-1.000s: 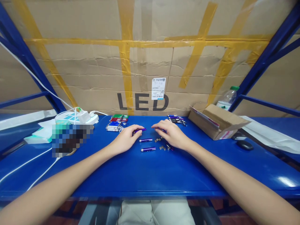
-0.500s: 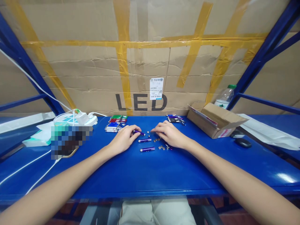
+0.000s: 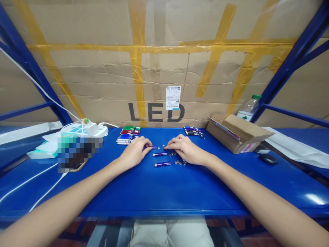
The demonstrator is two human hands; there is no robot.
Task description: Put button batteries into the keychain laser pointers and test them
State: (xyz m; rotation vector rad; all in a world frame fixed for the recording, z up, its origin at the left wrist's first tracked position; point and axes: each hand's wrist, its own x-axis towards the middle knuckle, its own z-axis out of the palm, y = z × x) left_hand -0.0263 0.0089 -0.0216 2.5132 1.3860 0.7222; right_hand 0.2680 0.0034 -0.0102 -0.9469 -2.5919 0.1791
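Observation:
Between the thumb and fingers of my left hand is a small purple penlight, held almost level just above the blue table. My right hand rests opposite, its fingertips pinched down over a button cell that they mostly hide. Two loose button cells lie between the hands. Nearer me, two more purple penlight bodies lie side by side. Several button cells are scattered beneath and in front of my right palm, beside small metal parts partly covered by that hand.
Rows of green, red, blue and white penlights lie behind my left hand. More blue and black ones are at the back right, near an open cardboard box. A black mouse, power strip and phone flank the work area.
My right fingertips have come down and closed over a button cell that showed beside them before. The penlight in my left hand has turned closer to level.

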